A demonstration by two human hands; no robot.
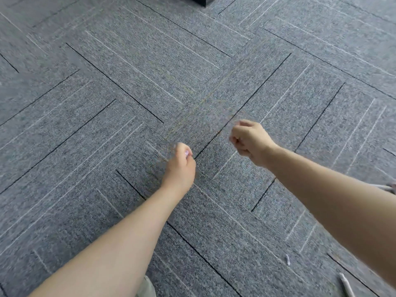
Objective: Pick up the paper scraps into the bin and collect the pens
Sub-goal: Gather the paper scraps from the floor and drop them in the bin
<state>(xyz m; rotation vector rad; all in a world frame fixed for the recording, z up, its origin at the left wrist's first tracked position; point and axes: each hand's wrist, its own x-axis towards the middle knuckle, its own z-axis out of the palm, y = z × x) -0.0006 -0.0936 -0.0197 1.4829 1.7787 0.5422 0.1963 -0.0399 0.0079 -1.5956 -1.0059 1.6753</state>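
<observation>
Both of my bare arms reach out over grey carpet. My left hand point(180, 166) is blurred, its fingers curled shut; a small pale pink spot shows at the fingertips, and I cannot tell whether it is a nail or a scrap. My right hand point(248, 142) is closed in a fist, with nothing visible in it. A small white paper scrap point(287, 259) lies on the carpet at the lower right. Near the bottom right edge lies a pale pen point(346, 285). Another pen-like stick point(384, 186) pokes out from behind my right forearm at the right edge.
The floor is grey carpet tile point(107, 93) with black and white line patterns. A dark object's corner point(198, 0) shows at the top edge. A bit of light trouser fabric point(147, 288) appears at the bottom.
</observation>
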